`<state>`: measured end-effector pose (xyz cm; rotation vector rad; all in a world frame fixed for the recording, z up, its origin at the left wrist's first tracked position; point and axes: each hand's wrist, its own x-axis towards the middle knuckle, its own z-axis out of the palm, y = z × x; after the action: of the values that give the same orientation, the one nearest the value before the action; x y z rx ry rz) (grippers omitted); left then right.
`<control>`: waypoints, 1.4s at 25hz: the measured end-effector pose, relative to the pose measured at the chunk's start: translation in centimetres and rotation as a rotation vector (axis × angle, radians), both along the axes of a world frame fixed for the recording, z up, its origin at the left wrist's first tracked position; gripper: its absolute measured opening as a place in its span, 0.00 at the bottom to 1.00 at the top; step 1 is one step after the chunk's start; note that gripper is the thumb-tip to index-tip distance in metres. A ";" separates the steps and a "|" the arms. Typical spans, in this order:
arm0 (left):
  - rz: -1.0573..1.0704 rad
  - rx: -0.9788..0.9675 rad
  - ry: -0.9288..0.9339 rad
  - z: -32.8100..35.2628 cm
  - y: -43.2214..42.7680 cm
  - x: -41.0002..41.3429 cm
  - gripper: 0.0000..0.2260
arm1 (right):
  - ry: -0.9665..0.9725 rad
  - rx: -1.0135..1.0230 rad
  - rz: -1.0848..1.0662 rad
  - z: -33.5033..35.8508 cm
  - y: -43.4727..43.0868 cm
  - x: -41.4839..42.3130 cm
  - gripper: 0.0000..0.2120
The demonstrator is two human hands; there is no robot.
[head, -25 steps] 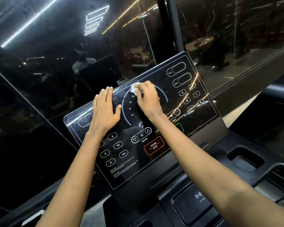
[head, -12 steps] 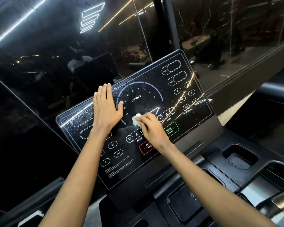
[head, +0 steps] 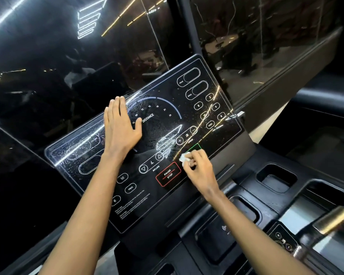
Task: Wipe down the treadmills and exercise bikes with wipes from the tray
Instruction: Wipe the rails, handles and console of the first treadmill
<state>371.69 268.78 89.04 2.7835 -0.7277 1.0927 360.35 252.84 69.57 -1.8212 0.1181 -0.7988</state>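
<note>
At the centre of the frame, the left hand (head: pixel 121 128) lies flat on the wet-streaked treadmill console (head: pixel 167 92), its grip apart, while the right hand (head: pixel 201 169) keeps its grip pinched on a small white wipe (head: pixel 185 158) at the console's lower right, beside the PAUSE STOP button (head: pixel 168 174).

Left hand (head: pixel 120 128) lies flat on the console panel (head: pixel 222 120), hiding the left end of the arc and nearby markings. Right hand (head: pixel 199 169) covers most of the wipe (head: pixel 184 158) and part of the green-outlined button (head: pixel 194 147). Fine print (head: pixel 133 205) at the panel's lower left: too small to read. Handlebar (head: pixel 330 221), lower right: blurred and cut off by the frame edge. Both forearms run off the bottom edge.
</note>
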 end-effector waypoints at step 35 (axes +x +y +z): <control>-0.040 -0.014 -0.074 0.2 -0.3 1.5 0.31 | 0.277 -0.234 -0.150 -5.2 -8.1 -2.6 0.06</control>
<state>373.16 268.52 89.23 2.7176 -0.7760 1.1940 357.72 244.79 64.34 -2.1592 0.3563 -0.6806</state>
